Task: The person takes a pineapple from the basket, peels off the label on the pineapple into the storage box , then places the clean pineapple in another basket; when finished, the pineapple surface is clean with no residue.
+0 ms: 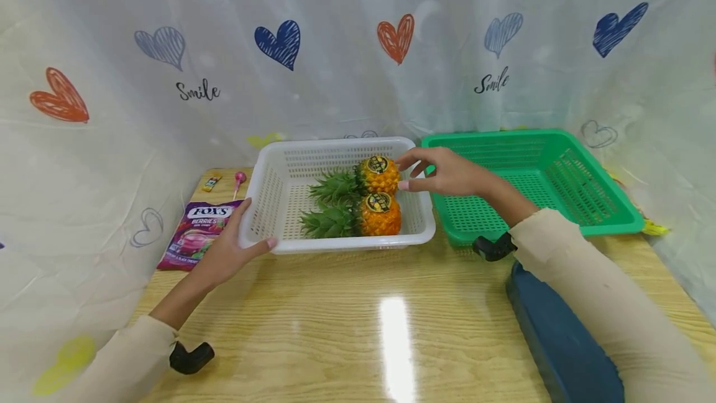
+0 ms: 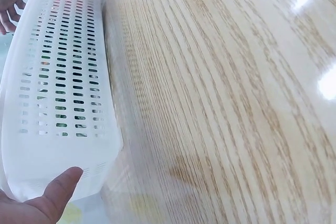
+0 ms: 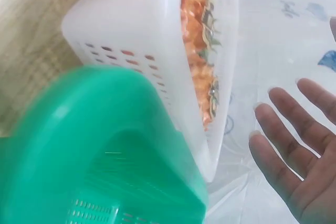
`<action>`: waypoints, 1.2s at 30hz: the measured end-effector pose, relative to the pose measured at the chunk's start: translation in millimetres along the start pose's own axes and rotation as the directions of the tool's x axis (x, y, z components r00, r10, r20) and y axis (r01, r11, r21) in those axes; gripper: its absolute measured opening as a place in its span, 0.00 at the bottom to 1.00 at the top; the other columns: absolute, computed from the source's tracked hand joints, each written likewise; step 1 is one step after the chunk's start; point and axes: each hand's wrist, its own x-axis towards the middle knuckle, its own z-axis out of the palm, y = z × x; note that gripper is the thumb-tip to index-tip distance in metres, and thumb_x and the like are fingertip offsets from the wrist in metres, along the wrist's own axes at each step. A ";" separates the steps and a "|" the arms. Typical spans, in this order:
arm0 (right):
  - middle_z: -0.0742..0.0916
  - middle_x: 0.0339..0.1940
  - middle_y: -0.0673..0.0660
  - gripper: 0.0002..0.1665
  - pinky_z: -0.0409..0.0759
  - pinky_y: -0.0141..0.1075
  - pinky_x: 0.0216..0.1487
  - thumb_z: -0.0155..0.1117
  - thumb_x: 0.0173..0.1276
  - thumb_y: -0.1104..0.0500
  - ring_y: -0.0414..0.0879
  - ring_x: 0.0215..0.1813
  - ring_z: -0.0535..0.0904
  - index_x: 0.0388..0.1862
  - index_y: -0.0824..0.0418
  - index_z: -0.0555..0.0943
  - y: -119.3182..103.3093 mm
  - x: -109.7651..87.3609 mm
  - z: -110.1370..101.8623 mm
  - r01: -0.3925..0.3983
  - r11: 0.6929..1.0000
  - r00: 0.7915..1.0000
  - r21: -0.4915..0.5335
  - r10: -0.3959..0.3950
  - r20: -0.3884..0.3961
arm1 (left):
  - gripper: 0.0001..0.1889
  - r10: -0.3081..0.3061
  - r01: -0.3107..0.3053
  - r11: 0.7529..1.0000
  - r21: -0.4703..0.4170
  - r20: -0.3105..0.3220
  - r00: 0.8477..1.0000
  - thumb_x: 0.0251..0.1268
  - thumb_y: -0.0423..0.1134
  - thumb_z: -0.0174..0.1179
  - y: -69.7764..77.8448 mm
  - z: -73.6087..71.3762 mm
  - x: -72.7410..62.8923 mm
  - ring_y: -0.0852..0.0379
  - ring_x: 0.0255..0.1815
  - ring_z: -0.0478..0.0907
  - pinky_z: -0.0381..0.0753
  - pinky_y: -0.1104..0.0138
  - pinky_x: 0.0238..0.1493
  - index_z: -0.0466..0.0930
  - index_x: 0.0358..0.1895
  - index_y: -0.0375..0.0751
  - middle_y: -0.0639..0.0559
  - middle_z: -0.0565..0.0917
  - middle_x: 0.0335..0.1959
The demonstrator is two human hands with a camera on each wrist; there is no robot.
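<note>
Two small pineapples, an upper one [image 1: 379, 174] and a lower one [image 1: 380, 215], lie side by side in a white plastic basket [image 1: 335, 245]. Each has an orange body with a round black label, and their green crowns point left. At the basket's front-left corner, my left hand [image 1: 226, 254] rests with its thumb straight against the front wall and its fingers along the left side. My right hand [image 1: 447, 171] hovers over the right rim beside the upper pineapple, holding nothing. In the right wrist view its fingers [image 3: 286, 153] are extended and apart from the basket.
To the right stands a green basket [image 1: 559, 229], close against the white one. Left of the white basket lie a purple Fox's candy bag [image 1: 196, 229], a pink lollipop [image 1: 239, 178] and a small yellow wrapped sweet [image 1: 211, 183]. A dark blue object [image 1: 559, 334] lies under my right forearm.
</note>
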 end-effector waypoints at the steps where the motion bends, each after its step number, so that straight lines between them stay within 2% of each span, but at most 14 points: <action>1: 0.79 0.67 0.61 0.30 0.79 0.53 0.59 0.65 0.72 0.48 0.55 0.60 0.80 0.70 0.56 0.74 1.4 2.9 -0.6 0.000 1.000 1.000 0.001 0.000 -0.001 | 0.55 0.001 -0.001 1.000 0.002 -0.002 1.000 0.69 0.49 0.64 -0.1 0.0 -0.1 0.29 0.68 0.69 0.76 0.41 0.60 0.28 0.82 0.51 0.27 0.60 0.74; 4: 0.81 0.65 0.62 0.29 0.79 0.53 0.59 0.64 0.73 0.50 0.55 0.58 0.81 0.69 0.57 0.75 4.6 11.3 -2.8 -0.001 1.000 1.000 0.006 0.001 -0.002 | 0.55 0.004 -0.004 1.000 0.001 -0.009 1.000 0.68 0.49 0.65 -0.7 0.1 0.3 0.30 0.68 0.69 0.75 0.41 0.61 0.29 0.82 0.51 0.28 0.61 0.74; 10: 0.81 0.64 0.62 0.30 0.78 0.55 0.59 0.63 0.73 0.48 0.56 0.61 0.80 0.70 0.57 0.74 8.1 23.1 -6.1 -0.083 0.996 0.997 0.018 0.083 0.000 | 0.56 -0.007 0.007 1.000 -0.003 -0.003 1.000 0.67 0.50 0.66 -1.0 1.1 1.8 0.31 0.68 0.69 0.73 0.39 0.63 0.29 0.82 0.51 0.29 0.61 0.74; 19: 0.80 0.65 0.60 0.34 0.77 0.55 0.61 0.62 0.72 0.43 0.58 0.63 0.78 0.72 0.56 0.71 17.0 48.0 -3.8 -0.147 0.988 0.989 0.042 0.147 -0.015 | 0.56 -0.018 0.018 1.000 0.014 -0.003 1.000 0.67 0.50 0.66 0.4 -1.5 -0.2 0.30 0.68 0.70 0.73 0.38 0.63 0.28 0.82 0.54 0.29 0.61 0.74; 25: 0.79 0.66 0.60 0.33 0.78 0.54 0.60 0.63 0.73 0.45 0.56 0.63 0.78 0.72 0.56 0.71 15.8 57.9 -2.7 -0.154 0.986 0.988 0.071 0.155 -0.016 | 0.56 -0.030 0.030 1.000 -0.004 -0.012 0.999 0.66 0.52 0.66 -1.0 -0.5 1.2 0.33 0.68 0.69 0.73 0.41 0.63 0.30 0.82 0.55 0.31 0.61 0.74; 30: 0.79 0.67 0.61 0.33 0.79 0.54 0.59 0.62 0.73 0.47 0.57 0.62 0.78 0.72 0.57 0.71 12.8 65.2 -2.0 -0.155 0.984 0.988 0.084 0.156 -0.004 | 0.56 -0.027 0.027 1.000 -0.005 -0.008 1.000 0.66 0.52 0.66 -1.7 -0.7 2.1 0.32 0.68 0.69 0.72 0.39 0.64 0.29 0.82 0.54 0.31 0.60 0.74; 36: 0.77 0.69 0.63 0.35 0.78 0.55 0.61 0.62 0.73 0.45 0.59 0.66 0.75 0.73 0.59 0.70 11.8 75.2 0.7 -0.180 0.982 0.984 0.065 0.181 -0.003 | 0.56 -0.025 0.025 1.000 -0.007 -0.001 1.000 0.66 0.52 0.66 -0.6 -1.9 1.0 0.31 0.69 0.69 0.72 0.37 0.64 0.29 0.82 0.56 0.32 0.59 0.76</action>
